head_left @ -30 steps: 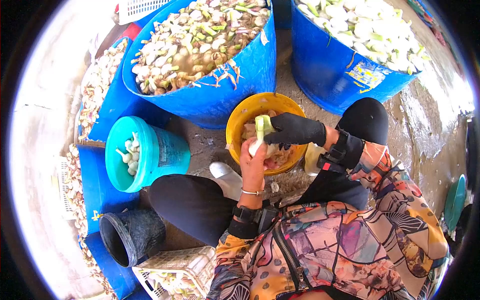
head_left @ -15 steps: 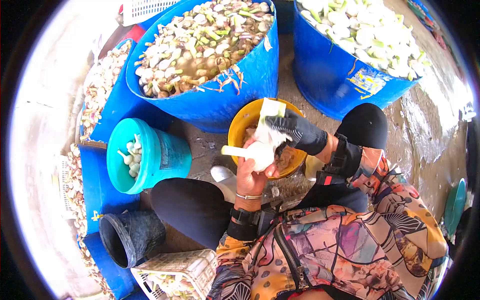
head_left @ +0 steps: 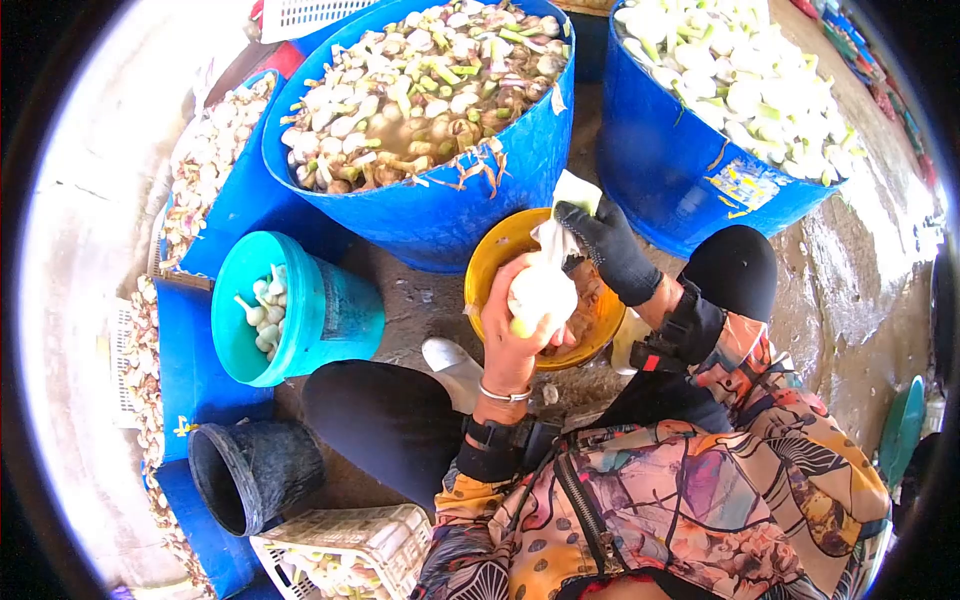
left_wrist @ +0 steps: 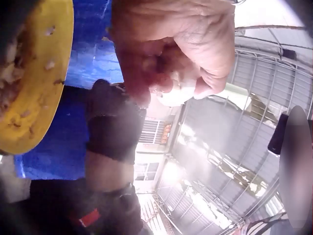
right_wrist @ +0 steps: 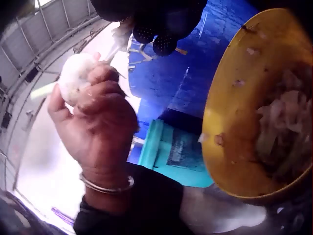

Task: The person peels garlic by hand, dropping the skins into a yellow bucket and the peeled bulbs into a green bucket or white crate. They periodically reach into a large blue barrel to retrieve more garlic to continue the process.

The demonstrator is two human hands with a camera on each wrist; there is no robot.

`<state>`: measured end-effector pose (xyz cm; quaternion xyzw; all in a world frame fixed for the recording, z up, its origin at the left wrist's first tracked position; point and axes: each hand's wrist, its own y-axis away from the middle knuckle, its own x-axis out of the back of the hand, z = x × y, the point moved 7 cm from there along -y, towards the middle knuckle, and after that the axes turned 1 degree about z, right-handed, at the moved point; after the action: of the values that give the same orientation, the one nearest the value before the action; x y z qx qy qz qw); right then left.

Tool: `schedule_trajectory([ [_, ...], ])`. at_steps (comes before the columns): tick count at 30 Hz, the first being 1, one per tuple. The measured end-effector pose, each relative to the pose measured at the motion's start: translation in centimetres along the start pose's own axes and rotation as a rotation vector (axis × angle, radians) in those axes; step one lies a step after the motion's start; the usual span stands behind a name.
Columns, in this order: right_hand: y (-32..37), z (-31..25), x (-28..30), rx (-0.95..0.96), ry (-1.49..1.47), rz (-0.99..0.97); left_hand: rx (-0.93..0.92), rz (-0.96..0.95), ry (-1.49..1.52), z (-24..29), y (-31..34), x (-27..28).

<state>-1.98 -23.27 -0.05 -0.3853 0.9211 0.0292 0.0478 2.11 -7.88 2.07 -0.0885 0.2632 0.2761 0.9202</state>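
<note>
My bare left hand [head_left: 508,345] grips a round white garlic bulb [head_left: 543,298], its short pale green stem pointing back toward me. In the right wrist view the bulb [right_wrist: 73,76] sits between thumb and curled fingers. My right hand [head_left: 615,252], in a black glove, pinches a pale, whitish-green strip of garlic skin [head_left: 577,193]. That strip trails down to the far side of the bulb. Both hands are above a yellow bucket [head_left: 482,262], which holds loose peelings [right_wrist: 286,122]. In the left wrist view, my fingers hide most of the bulb.
A turquoise bucket [head_left: 340,320] with several bulbs stands at left, near a black bucket [head_left: 270,470] and a crate [head_left: 400,540]. Beyond are two large blue tubs, one with garlic in water [head_left: 420,215], one heaped with pale garlic [head_left: 660,200]. My knees flank the yellow bucket.
The bulb has turned in my left hand, its stem swinging from leftward to toward me. My right hand has pulled the skin strip away, up and to the right.
</note>
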Motion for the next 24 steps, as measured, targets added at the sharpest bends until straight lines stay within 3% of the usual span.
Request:
schedule_trajectory([
  [2,-0.2,1.2,0.1,0.031,0.226,-0.030,-0.118,0.019,-0.199,1.0,-0.1,0.0],
  [3,-0.3,1.9,0.2,0.048,0.340,-0.048,-0.092,0.031,-0.215,0.9,0.0,0.2],
  [6,-2.8,3.6,3.6,0.059,0.177,0.162,-0.185,-0.044,-0.452,1.8,1.3,0.2],
  [7,-3.8,5.2,4.9,-0.088,0.317,0.067,-0.202,-0.072,-0.497,2.2,1.7,-0.2],
  [10,-1.3,5.8,0.1,0.406,1.195,-0.506,-0.183,-0.083,-0.464,3.8,2.1,-1.7],
  [11,0.4,6.0,-0.2,0.223,1.303,-0.608,-0.053,-0.035,-0.498,3.0,2.0,-0.6],
  [12,0.5,7.9,0.2,0.400,1.274,-0.625,-0.009,-0.004,-0.447,1.1,1.8,1.1],
  [14,1.3,5.5,0.5,0.260,1.425,-0.725,0.005,0.010,-0.585,0.1,1.8,2.6],
  [17,0.7,1.8,-0.1,0.406,1.330,-0.681,0.022,-0.093,-0.670,-0.4,1.8,2.7],
  [20,2.5,-4.0,-2.2,0.378,0.673,-0.698,-0.071,-0.173,-0.834,0.4,1.6,1.7],
  [21,3.4,-4.9,-3.0,0.516,0.587,-0.685,-0.052,-0.201,-0.768,0.2,1.5,1.6],
  [24,5.4,-6.2,-4.7,0.609,0.674,-0.789,0.134,-0.135,-0.558,-0.5,1.8,2.0],
])
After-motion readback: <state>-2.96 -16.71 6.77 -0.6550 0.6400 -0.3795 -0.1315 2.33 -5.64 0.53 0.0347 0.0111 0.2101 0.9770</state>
